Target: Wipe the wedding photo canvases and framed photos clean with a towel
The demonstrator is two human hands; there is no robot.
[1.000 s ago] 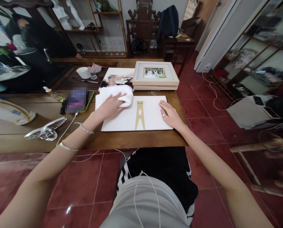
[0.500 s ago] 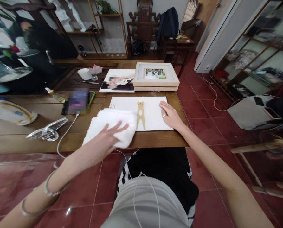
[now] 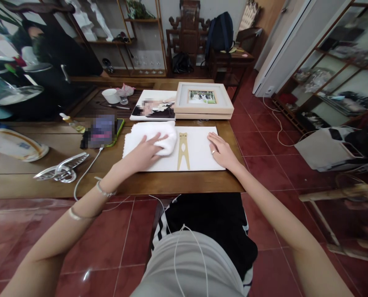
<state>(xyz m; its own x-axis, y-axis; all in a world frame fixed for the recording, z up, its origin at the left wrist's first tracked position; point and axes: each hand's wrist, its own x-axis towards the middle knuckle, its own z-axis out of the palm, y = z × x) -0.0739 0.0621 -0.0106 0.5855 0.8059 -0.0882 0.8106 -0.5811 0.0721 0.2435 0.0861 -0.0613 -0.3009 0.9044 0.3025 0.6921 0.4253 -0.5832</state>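
Observation:
A fluffy white cloth (image 3: pixel 134 138) lies bunched over the left part of a white board (image 3: pixel 200 154). My left hand (image 3: pixel 146 152) presses on it from above with fingers spread, and a fold of it bulges between index finger and thumb. On the board's middle, just right of the cloth, lies a flat gold-coloured piece (image 3: pixel 183 154) with two long prongs pointing toward me and a small animal-like head at the far end. My right hand (image 3: pixel 222 150), wearing a ring, rests flat on the board's right edge, fingers stretched out and holding nothing.
Behind the board stand stacked picture frames (image 3: pixel 227 101) and a photo print (image 3: pixel 149 108). To the left lie a phone (image 3: pixel 101 131) on a white cable (image 3: pixel 87 175), a silver hair-claw-like item (image 3: pixel 63 168), a dropper bottle (image 3: pixel 72 123), a white cup (image 3: pixel 111 96) and a white packet (image 3: pixel 17 144).
My left hand has pushed the white cloth away from me, up over the board's left part, uncovering its near left edge. My right hand has stayed in place.

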